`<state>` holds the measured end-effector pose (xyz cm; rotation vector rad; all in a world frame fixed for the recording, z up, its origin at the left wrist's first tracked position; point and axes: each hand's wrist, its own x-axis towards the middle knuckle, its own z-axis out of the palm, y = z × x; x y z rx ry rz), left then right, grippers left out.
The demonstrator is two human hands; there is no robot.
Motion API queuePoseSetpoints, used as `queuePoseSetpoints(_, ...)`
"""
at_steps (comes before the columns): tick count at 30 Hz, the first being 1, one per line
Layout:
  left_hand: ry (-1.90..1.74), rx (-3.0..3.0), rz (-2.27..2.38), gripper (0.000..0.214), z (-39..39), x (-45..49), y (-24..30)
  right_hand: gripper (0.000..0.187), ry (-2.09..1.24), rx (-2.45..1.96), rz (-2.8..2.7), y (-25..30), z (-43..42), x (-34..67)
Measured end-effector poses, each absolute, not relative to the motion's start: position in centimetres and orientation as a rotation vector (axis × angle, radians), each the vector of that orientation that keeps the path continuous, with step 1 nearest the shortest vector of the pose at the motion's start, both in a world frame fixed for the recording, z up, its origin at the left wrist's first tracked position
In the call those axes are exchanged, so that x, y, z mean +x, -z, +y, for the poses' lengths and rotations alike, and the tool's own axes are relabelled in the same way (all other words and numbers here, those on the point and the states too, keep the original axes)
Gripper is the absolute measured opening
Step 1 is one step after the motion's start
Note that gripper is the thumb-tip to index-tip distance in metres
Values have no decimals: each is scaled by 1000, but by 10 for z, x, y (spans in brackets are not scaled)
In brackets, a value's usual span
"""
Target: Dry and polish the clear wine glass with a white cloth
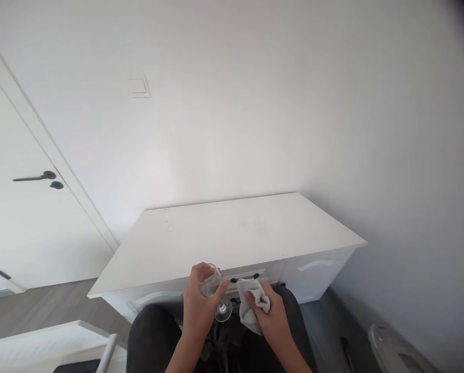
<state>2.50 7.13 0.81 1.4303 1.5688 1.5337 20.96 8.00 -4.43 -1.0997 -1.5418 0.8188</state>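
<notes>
My left hand point(201, 295) is wrapped round the bowl of a clear stemmed glass point(212, 282). The glass is tilted, its round foot point(223, 311) pointing down toward my lap. In my right hand point(270, 313) a crumpled white cloth point(249, 305) is gripped, with its loose end hanging below the fingers. Cloth and glass are apart, side by side above my knees. Both hands are just in front of the near edge of a white cabinet point(224, 235).
Dark drawer handles show on the cabinet's front behind my hands. A white door with a black handle point(35, 176) is at left. A white appliance-like object point(395, 349) stands on the floor at lower right, and a white railing-like bar point(106, 355) at lower left.
</notes>
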Motion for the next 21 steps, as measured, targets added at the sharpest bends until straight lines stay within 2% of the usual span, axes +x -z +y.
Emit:
queuePoseSetpoints(3,-1356,1679,1450,41,74,42,-8,30,-827,-1093,-1722,37,73,202)
queuePoseSetpoints(6,-1194,1903,1406,52,77,61,-6,5,-766,-1162,-1837,40,82,188)
queuePoseSetpoints(9,-1223,1841,1440,78,86,59,2,7,-673,-1361,-1807,47,120,187)
queuePoseSetpoints(10,-1298,1780,1478,79,90,52,7,8,-627,-1452,-1773,48,138,190)
queuePoseSetpoints(11,-1394,1713,1531,72,93,42,11,12,-591,-1540,-1734,49,158,194)
queuePoseSetpoints(14,-1673,1514,1754,32,98,2,26,22,-486,-1768,-1605,47,218,203)
queuePoseSetpoints(21,-2089,904,2369,15,87,-114,34,27,-436,-1983,-1557,48,297,201)
